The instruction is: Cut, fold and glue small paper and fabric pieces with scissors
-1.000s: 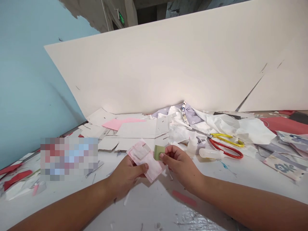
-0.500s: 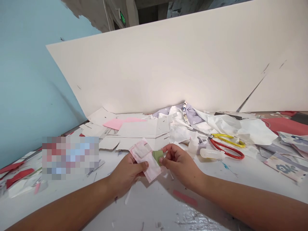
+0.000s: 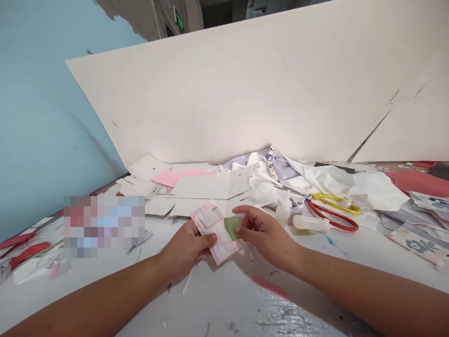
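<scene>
My left hand (image 3: 191, 245) pinches a flat pinkish-white piece (image 3: 220, 243), thumb on top and fingers beneath it. That piece is tilted and looks like layered paper or fabric, with a smaller pale rectangle on its upper part. At its right edge sits a small green piece (image 3: 231, 228), folded or layered. My right hand (image 3: 261, 234) grips this green piece between thumb and a bent finger, while the index finger is raised and stretched over it. Whether the green piece is attached to the pink one I cannot tell.
Scissors (image 3: 329, 206) with yellow and red handles lie right of my hands, beside a small translucent bottle (image 3: 308, 223). Grey cardboard (image 3: 199, 185) and crumpled white cloth (image 3: 347, 185) lie behind. A red strip (image 3: 270, 286) rests in front. A white panel (image 3: 228, 93) stands at the back.
My right index finger has lifted off the green piece and straightened. Both hands and the pieces have shifted very slightly, and the view has moved a little.
</scene>
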A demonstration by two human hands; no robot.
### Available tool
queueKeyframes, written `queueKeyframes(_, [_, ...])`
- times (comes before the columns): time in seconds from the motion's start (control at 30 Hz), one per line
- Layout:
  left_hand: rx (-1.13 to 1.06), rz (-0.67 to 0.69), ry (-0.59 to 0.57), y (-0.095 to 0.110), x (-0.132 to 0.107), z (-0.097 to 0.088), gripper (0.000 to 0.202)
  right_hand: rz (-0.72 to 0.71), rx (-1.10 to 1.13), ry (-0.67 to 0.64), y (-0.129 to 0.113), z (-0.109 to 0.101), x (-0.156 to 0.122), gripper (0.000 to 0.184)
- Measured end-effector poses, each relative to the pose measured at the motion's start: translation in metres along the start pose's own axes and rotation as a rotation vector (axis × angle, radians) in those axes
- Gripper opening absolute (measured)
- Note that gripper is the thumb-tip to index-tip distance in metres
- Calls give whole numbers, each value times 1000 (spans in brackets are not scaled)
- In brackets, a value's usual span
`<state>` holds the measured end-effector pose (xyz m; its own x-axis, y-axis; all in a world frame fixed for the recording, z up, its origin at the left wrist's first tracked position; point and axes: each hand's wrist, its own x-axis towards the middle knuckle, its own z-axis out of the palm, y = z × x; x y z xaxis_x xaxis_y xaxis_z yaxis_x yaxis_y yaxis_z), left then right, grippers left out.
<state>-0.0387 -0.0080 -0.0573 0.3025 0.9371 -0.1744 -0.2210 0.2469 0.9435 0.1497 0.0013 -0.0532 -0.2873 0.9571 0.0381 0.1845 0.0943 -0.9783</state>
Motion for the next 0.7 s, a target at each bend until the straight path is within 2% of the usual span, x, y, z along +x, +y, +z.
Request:
queueKeyframes(0.1, [-3,1,-3,0,0,0,30,7,-24,4,0,2,0,19])
queueKeyframes(0.3, [-12,-18,-49,1,0,3,29,-10,-35,99,5,6,0,12])
queueKeyframes(0.47, [-20,8,-75,1,-1,5,37,55,59,136,7,8,1,20])
queueKeyframes(0.7, [-45,31,-94,3,-2,5,44,129,74,166,5,9,0,28])
